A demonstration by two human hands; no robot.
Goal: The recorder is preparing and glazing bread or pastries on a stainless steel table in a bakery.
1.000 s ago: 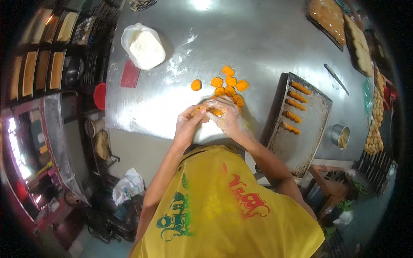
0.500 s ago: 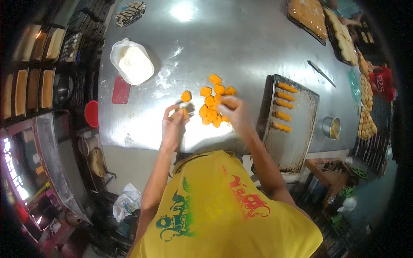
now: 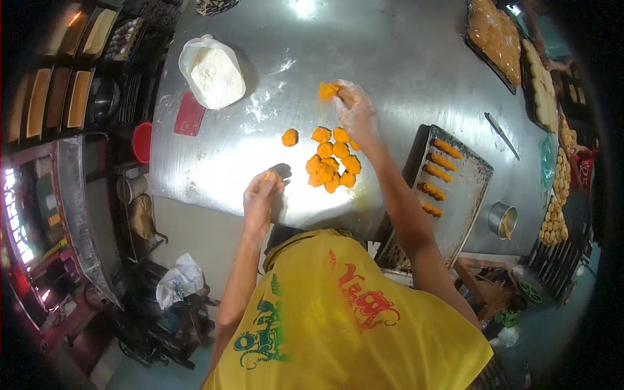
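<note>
Close to the table's near edge, my left hand [image 3: 259,198] is closed, thumb and fingers pinching a small bit of orange dough [image 3: 270,175]. Farther out, my right hand [image 3: 357,116], in a thin clear glove, has its fingertips on an orange dough ball [image 3: 327,91]. Between the hands lies a cluster of orange dough balls [image 3: 325,150], some touching one another. A single dough ball [image 3: 290,137] sits apart, left of the cluster. Right of my right forearm, a dark-rimmed baking tray [image 3: 448,218] carries several ridged orange dough sticks [image 3: 440,173] in a column.
A white tub of flour [image 3: 224,77] and a red scraper [image 3: 188,114] occupy the metal table's left side. On the right are a knife [image 3: 501,135], a metal cup [image 3: 502,219] and trays of bread [image 3: 495,42]. A red bowl [image 3: 142,142] is beyond the left edge.
My right hand has gone from the cluster to farther out, with a dough ball at its fingertips. My left hand stays near the table edge, still pinching dough. The whole view has shifted and turned slightly.
</note>
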